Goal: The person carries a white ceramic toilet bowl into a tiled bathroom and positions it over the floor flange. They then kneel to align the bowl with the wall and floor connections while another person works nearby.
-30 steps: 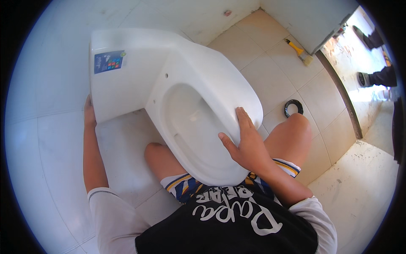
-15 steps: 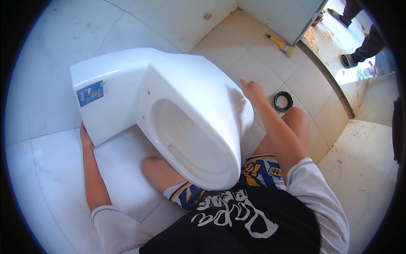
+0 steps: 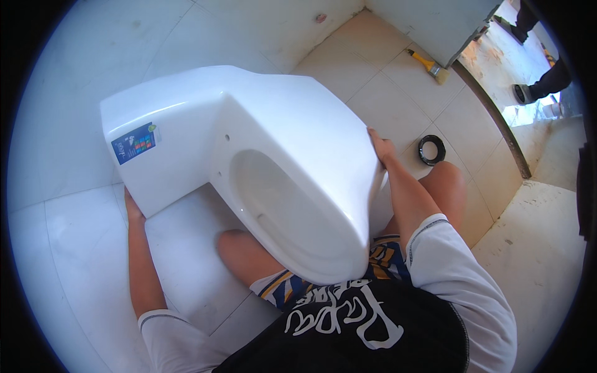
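A white ceramic toilet [image 3: 298,118] lies tilted on its side in front of me, its bowl opening facing me and the rim's tip close to my shirt. On its tank part is a blue sticker [image 3: 134,143]. My left hand [image 3: 132,205] grips the lower left corner of the tank, its fingers mostly hidden behind the edge. At the right, my right hand [image 3: 382,148] is wrapped against the side of the base, with the fingertips partly out of sight. Two small holes show beside the bowl opening.
On the tiled floor to the right lie a black ring-shaped roll [image 3: 431,150] and a paintbrush [image 3: 429,66] with a yellow handle. Beyond a curved sill [image 3: 497,118], another person's legs and shoes [image 3: 523,93] show. Pale walls rise at the left and back.
My right hand, earlier raised with a finger pointing over the toilet's side, now rests gripping the base. The toilet has tipped slightly, its base side turning more into view.
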Tool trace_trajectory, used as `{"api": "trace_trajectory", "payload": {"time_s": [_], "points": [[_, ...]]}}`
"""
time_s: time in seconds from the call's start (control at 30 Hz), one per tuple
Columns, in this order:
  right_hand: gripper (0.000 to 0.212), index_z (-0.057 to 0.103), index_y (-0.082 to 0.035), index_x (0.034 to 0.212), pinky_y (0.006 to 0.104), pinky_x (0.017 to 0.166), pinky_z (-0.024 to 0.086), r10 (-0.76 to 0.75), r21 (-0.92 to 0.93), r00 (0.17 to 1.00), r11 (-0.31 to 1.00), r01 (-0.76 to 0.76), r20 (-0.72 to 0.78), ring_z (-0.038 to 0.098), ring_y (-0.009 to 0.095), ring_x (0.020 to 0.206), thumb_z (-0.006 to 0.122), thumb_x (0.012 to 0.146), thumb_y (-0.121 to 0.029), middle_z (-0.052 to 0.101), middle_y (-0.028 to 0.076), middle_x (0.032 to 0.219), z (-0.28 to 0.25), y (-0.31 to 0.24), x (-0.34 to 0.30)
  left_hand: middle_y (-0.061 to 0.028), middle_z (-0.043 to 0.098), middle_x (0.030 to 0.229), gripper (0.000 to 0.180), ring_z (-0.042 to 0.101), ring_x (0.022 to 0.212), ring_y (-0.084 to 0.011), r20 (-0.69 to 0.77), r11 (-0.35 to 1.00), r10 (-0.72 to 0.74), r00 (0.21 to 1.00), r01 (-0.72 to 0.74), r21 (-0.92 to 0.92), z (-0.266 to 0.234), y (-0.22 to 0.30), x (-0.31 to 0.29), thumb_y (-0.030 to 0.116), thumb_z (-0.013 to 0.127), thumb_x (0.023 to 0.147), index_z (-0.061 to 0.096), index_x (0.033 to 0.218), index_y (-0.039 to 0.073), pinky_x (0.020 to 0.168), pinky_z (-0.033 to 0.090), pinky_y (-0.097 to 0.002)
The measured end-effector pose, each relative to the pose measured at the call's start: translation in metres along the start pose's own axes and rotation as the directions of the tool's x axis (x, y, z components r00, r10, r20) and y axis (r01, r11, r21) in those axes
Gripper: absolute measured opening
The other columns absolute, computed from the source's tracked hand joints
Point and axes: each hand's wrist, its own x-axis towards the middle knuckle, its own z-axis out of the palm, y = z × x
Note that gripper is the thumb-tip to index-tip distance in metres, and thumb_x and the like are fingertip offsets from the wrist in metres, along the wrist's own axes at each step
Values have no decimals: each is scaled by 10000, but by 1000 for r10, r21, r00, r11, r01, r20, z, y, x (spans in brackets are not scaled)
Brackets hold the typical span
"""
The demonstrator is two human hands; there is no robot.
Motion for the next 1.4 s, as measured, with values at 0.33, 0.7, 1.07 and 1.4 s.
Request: {"api": "trace_trajectory", "payload": {"time_s": [0.33, 0.7, 1.07, 1.4], "points": [[988, 477, 45, 1300, 446, 937, 397, 54, 167, 964, 981, -100, 261, 534, 341, 1101, 451, 724, -757, 537, 248, 1237, -4, 4, 12, -133, 594, 1157, 446, 619, 1013, -214, -41, 994, -57, 998, 60, 88, 10, 3, -17, 246, 431, 963, 414, 1306, -38, 806, 546, -324], [833, 494, -45, 1314, 337, 931, 406, 21, 248, 966, 965, -86, 256, 566, 238, 1047, 433, 792, -691, 565, 163, 1227, 7, -3, 12, -142, 606, 1112, 407, 643, 926, -214, -41, 999, -40, 998, 40, -14, 6, -13, 6, 192, 474, 940, 446, 1266, -52, 737, 563, -323], [805, 494, -43, 1309, 309, 921, 414, 97, 260, 964, 952, -162, 248, 562, 221, 1055, 428, 814, -674, 571, 133, 1228, 39, -17, 17, -142, 610, 1103, 424, 645, 912, -209, 32, 992, -110, 993, 111, -61, 8, -75, 72, 196, 524, 917, 462, 1257, -50, 719, 562, -312], [786, 487, 8, 1291, 320, 901, 450, 37, 365, 948, 917, -158, 317, 587, 214, 1024, 466, 834, -630, 579, 141, 1203, 55, -21, 17, -129, 608, 1103, 392, 620, 939, -198, 34, 998, -60, 998, 60, -5, -11, -102, 99, 186, 515, 927, 479, 1247, -39, 754, 537, -312]]}}
